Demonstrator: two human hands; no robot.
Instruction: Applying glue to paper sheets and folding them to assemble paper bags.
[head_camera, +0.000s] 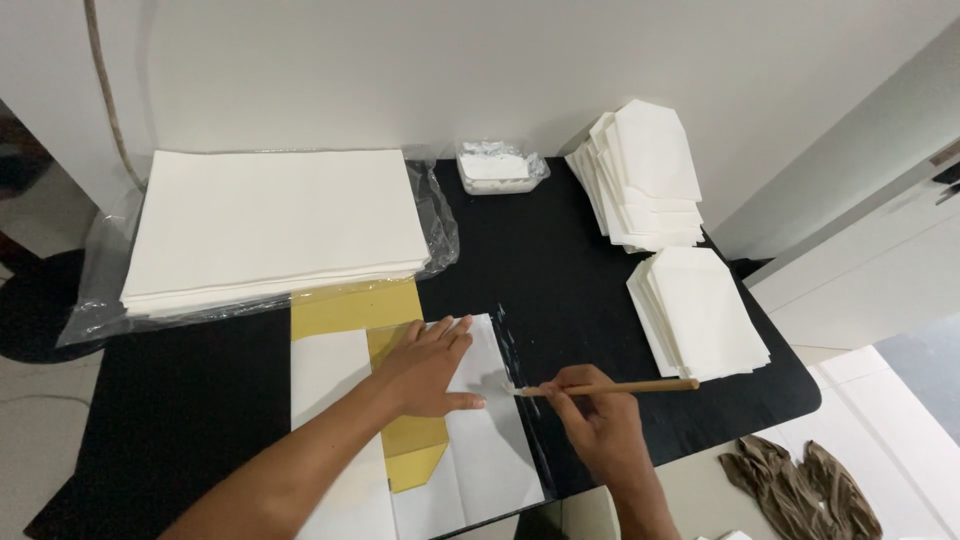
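The left hand (428, 366) lies flat and open on the folded white paper sheet (487, 440). The right hand (592, 418) grips a thin wooden brush (610, 387), its tip touching that sheet's right edge.

On the desk (180, 420), a large stack of sheets (275, 222) lies far left, resting on a plastic wrapper (105, 290); a small tray (497, 170) sits far centre, against the wall; right of it a fanned pile of folded envelopes (645, 180) lies far right, and a second pile (700, 312) lies nearer, just in front of it; at near centre a folded sheet (480, 460) lies over a template (355, 308); the left hand (425, 365) rests flat on that sheet; the right hand (595, 425), just right of it, holds a brush (610, 387) whose tip touches the sheet's right edge; a crumpled cloth (800, 490) lies off the desk, near right.
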